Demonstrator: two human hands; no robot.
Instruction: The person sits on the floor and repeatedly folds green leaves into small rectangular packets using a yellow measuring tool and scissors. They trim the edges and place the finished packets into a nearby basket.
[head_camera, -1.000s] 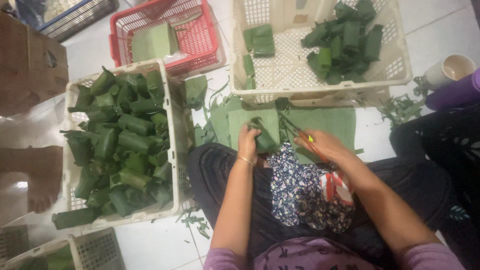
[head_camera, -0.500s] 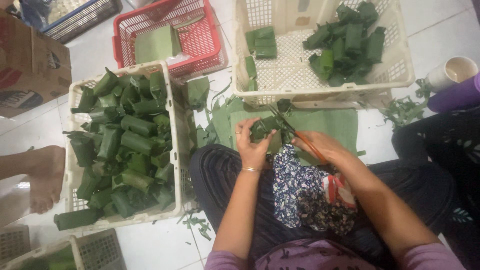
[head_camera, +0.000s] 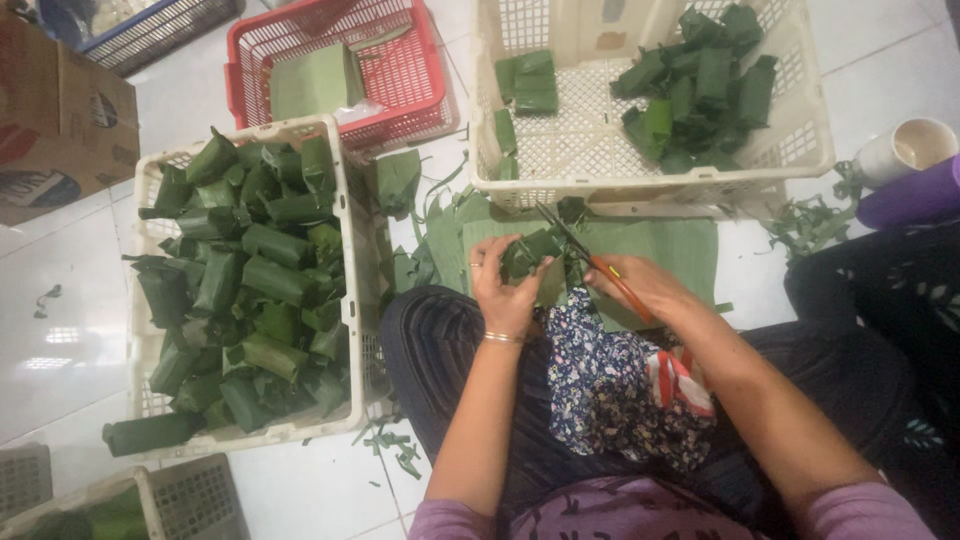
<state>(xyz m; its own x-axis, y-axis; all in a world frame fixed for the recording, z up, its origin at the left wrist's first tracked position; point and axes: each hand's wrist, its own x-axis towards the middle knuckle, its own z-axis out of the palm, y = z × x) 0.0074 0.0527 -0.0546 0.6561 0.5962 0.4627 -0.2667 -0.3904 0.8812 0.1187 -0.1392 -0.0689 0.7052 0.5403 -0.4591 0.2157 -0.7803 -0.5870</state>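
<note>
A small green leaf-wrapped parcel (head_camera: 530, 255) sits at the middle of the scene, held over the person's lap just near of a flat banana leaf sheet (head_camera: 660, 250) spread on the floor. The left hand (head_camera: 500, 285) is closed around the parcel's left end, fingers curled over it. The right hand (head_camera: 640, 285) grips a pair of scissors with orange handles (head_camera: 590, 262), whose dark blades point far-left and meet the top of the parcel; whether the blades are parted or closed cannot be told. Just beyond the sheet stands a cream plastic crate (head_camera: 800, 150) holding a scatter of trimmed leaf parcels, mostly at its far right. To the left, a second cream crate (head_camera: 345, 250) is heaped with untrimmed leaf rolls. Farther off sits a red basket (head_camera: 425, 70) with a folded stack of leaf inside. A cardboard box (head_camera: 60, 120) lies at the far left, and leaf scraps (head_camera: 390, 450) litter the white tile floor near the person's knee.
</note>
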